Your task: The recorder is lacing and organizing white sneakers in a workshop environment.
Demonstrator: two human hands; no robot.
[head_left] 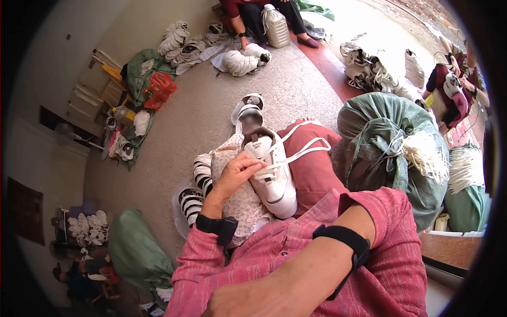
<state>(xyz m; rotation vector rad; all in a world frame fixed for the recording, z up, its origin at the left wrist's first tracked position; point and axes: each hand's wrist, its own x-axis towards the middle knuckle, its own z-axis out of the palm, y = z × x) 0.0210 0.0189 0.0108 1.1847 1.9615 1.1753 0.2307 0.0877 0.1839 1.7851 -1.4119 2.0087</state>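
A white sneaker lies in my lap with its toe pointing toward me. White shoelace is threaded through its lower eyelets, and loose lengths trail right over my red trouser leg. My left hand is closed at the shoe's left side, thumb and fingers pinched together on the lace near the toe end. My right forearm crosses low in front of my body. At the lower edge, my right hand shows only its back and wrist; its fingers are out of sight. A floral cloth covers my left thigh.
Beyond my knees stand more shoes; striped-looking nested shoes sit at my left. A large green sack with a bundle of white laces stands on the right. Another person's hand reaches to a shoe bundle at the far side.
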